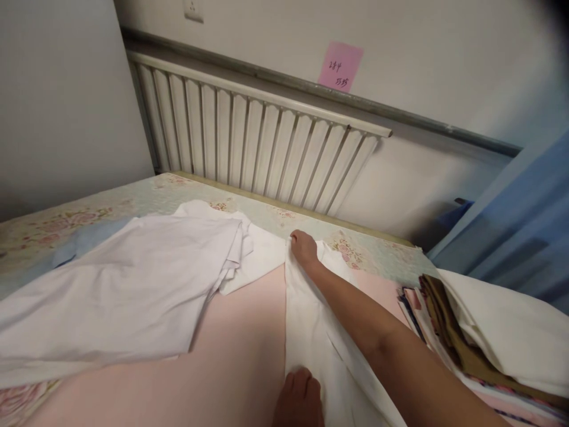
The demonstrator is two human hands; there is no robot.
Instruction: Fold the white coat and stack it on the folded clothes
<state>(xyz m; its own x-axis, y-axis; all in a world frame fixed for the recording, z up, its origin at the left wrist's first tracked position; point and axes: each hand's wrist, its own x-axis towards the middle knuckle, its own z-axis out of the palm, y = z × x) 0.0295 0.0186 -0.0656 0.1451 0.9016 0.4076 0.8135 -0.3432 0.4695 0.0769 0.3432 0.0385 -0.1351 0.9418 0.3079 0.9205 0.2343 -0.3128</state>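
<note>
At left, we are seeing one loose heap of white fabric (pixel 120 290) lying partly over one pink sheet (pixel 235 338). In the middle, our two hands are touching one white cloth (pixel 306 320): the left hand (pixel 300 398) is curling its fingers at the near part of its left edge, though we cannot tell whether they are gripping; the right hand (pixel 304 248) is pinching that edge's far end. The cloth is lying mostly rightward of our fingers. Farther right, one stack of folded fabrics (pixel 502 326) is sitting.
</note>
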